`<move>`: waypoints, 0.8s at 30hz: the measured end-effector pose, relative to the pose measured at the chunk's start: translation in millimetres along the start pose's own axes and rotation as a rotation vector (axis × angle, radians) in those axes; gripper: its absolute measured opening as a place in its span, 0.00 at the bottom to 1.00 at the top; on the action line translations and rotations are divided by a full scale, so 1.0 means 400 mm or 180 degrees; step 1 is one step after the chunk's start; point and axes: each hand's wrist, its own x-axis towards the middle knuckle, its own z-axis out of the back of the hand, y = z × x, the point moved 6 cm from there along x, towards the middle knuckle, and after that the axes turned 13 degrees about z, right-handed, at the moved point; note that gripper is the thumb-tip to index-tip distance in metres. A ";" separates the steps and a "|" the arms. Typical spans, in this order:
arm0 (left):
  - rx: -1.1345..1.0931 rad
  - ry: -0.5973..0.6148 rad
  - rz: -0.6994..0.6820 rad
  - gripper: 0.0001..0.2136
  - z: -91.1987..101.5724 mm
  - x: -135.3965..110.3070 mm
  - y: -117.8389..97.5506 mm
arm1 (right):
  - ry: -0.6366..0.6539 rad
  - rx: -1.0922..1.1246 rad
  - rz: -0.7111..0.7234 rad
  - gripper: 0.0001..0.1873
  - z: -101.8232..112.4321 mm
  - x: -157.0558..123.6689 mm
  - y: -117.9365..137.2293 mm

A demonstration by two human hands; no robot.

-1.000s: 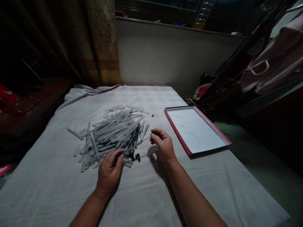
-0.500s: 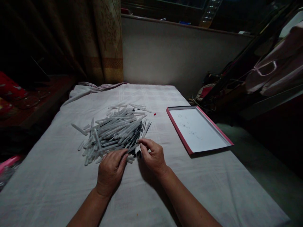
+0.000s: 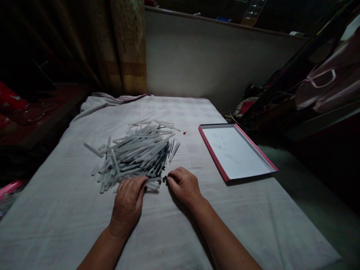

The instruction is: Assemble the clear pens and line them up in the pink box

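A heap of thin grey-white plastic tubes (image 3: 135,153) lies on a white cloth (image 3: 168,232) in front of me. My left hand (image 3: 128,202) rests palm down at the heap's near edge, its fingers curled onto the ends of a few tubes. My right hand (image 3: 182,185) sits just right of it, fingers pinched together at several small black caps (image 3: 164,180) lying by the heap. What the pinch holds is too small to name.
A shallow red-rimmed tray (image 3: 234,150) with a white floor lies to the right on the cloth. A tiny red bit (image 3: 184,132) lies beyond the heap. A patterned curtain (image 3: 126,48) hangs behind. Dark clutter stands off the cloth's right edge.
My right hand has come down and left from above the cloth to the black caps, closing into a pinch. My left hand has stayed at the heap's near edge.
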 end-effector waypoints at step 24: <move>-0.0028 0.0231 -0.0063 0.11 -0.010 0.009 0.001 | -0.0691 0.1580 -0.0048 0.09 -0.024 -0.010 0.015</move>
